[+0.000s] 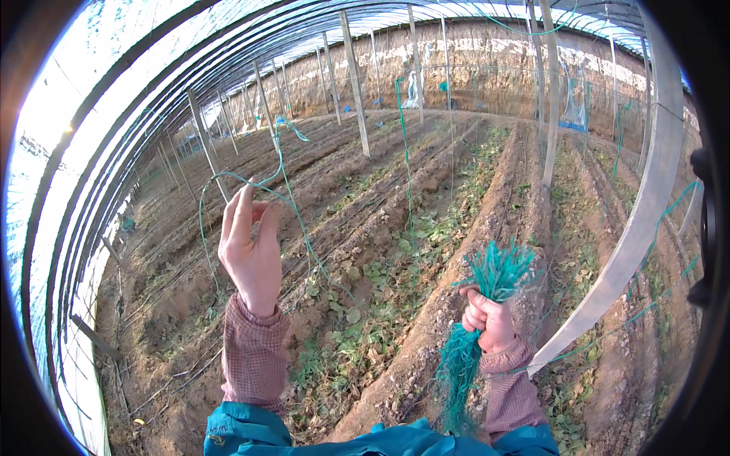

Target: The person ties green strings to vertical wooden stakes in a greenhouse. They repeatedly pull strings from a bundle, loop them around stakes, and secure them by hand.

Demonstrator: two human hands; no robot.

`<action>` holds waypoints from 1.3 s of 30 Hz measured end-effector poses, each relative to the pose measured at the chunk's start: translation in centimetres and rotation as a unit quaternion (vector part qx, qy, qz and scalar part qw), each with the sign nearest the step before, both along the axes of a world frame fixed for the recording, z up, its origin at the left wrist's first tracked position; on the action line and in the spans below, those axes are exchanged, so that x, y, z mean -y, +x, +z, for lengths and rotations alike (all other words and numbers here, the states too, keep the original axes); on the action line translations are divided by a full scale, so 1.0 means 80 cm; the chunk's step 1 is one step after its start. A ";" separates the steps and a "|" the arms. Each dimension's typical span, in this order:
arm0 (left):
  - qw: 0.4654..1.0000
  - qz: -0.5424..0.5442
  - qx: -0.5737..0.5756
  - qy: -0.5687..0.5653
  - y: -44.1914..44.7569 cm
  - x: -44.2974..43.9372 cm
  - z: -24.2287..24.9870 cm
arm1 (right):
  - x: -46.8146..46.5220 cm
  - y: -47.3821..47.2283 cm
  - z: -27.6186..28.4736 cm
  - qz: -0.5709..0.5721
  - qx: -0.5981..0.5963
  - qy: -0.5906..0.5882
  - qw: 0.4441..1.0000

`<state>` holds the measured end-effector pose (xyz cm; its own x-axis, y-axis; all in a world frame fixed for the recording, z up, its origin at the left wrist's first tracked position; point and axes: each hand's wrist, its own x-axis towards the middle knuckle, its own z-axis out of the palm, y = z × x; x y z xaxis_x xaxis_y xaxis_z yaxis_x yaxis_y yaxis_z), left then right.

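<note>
My left hand (249, 245) is raised left of the middle, fingers bent towards the thumb, beside a thin green twine (296, 214). The twine loops over the fingertips and trails down on both sides; whether the fingers pinch it I cannot tell. Low on the right, my right hand (487, 319) is closed around a thick bundle of green twine (459, 370). Frayed ends fan out above that fist, and the rest hangs below it. Another green twine (406, 154) hangs upright ahead of me, over the plants.
A pale curved post (633, 228) rises close on my right, with green twine beside it. Soil ridges (422, 325) with low, partly withered plants (365, 342) run ahead between upright posts (355, 85). An earthen wall (485, 74) stands behind; a ribbed plastic cover slopes down at left.
</note>
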<state>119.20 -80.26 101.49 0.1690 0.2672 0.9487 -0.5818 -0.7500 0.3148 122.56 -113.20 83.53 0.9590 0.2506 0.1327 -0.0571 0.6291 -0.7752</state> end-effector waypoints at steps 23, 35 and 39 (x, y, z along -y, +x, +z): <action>0.899 0.132 0.088 0.409 0.050 0.000 0.040 | -0.203 0.071 0.159 0.166 0.115 0.087 0.976; 0.940 -0.294 -0.172 -0.008 0.064 0.147 -0.140 | -0.123 0.050 0.035 0.094 0.056 0.161 0.981; 0.925 -0.307 -0.218 -0.050 0.062 0.172 -0.174 | -0.105 0.050 0.002 0.049 0.035 0.145 0.988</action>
